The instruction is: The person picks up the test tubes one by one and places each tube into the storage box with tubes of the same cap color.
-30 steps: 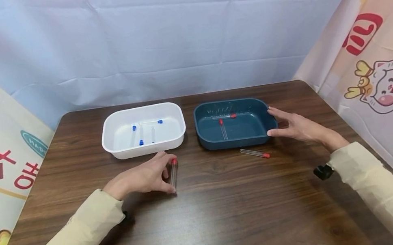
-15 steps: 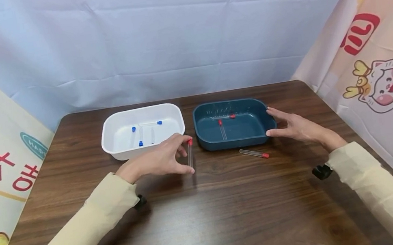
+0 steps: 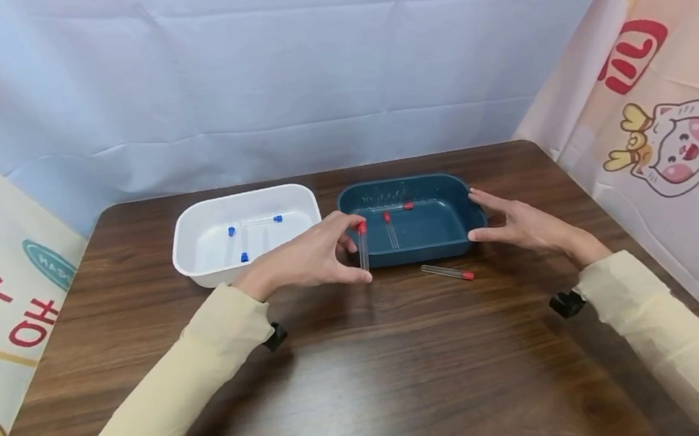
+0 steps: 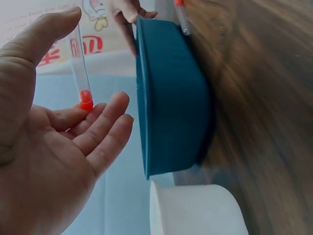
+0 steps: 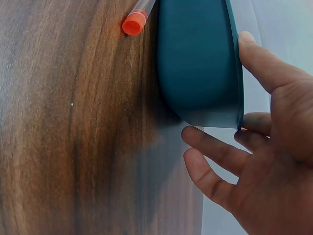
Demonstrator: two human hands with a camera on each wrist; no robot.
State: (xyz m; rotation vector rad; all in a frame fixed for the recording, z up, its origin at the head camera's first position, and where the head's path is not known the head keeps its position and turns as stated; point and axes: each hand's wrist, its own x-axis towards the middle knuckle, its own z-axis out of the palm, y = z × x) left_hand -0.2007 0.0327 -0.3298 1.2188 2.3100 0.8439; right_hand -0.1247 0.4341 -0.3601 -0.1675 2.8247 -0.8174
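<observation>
My left hand [image 3: 308, 258] pinches a clear test tube [image 3: 363, 251] lengthwise, thumb on its round bottom and index finger at its red cap. It holds the tube above the table, overlapping the front left corner of a dark teal basin [image 3: 422, 253] in the head view. The left wrist view shows the same tube [image 4: 79, 66] with its cap pointing down the frame. At the basin's right end my right hand [image 3: 524, 227] grips the rim between thumb and fingers. Two red-capped tubes lie inside, one test tube [image 3: 393, 232] nearly crossing the other's line. Another red-capped tube [image 3: 446, 272] lies on the table in front.
A white basin [image 3: 189, 270] stands left of the teal one, holding several blue-capped tubes [image 3: 265, 221]. Both basins sit toward the back of the brown wooden table [image 3: 345, 393]. A pale cloth [image 3: 305, 71] hangs behind, and printed cloths flank the sides.
My left hand has lifted the red-capped tube from in front of the white basin and carried it right and away from me to the teal basin. My right hand has stayed at the basin's end.
</observation>
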